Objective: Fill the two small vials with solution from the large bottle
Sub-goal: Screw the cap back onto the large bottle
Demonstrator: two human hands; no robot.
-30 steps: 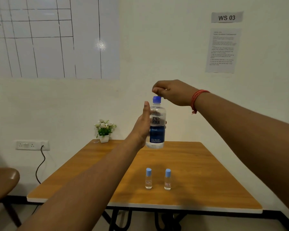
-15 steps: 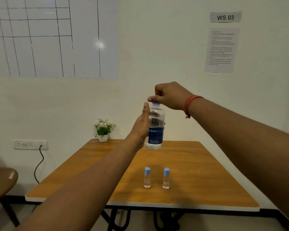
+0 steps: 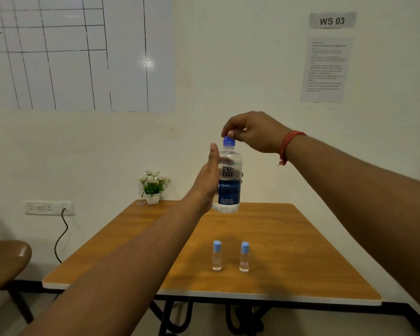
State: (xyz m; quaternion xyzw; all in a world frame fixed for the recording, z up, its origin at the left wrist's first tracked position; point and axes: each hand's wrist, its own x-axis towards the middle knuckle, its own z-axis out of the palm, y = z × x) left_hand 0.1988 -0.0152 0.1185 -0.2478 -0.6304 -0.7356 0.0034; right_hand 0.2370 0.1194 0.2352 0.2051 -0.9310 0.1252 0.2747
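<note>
Blue-capped and unopened, the two small vials (image 3: pixel 217 256) (image 3: pixel 244 257) stand side by side on the wooden worktop (image 3: pixel 289 251), nearest the viewer and waiting to be filled. Above and beyond the vials, the left hand (image 3: pixel 207 180) wraps the upright large bottle (image 3: pixel 229 175) to steady it, while the right hand (image 3: pixel 249 132) pinches its blue cap (image 3: pixel 229 141), apparently to unscrew it.

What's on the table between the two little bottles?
Nothing. In the head view, only bare wooden table shows between the left vial and the right vial.
</note>
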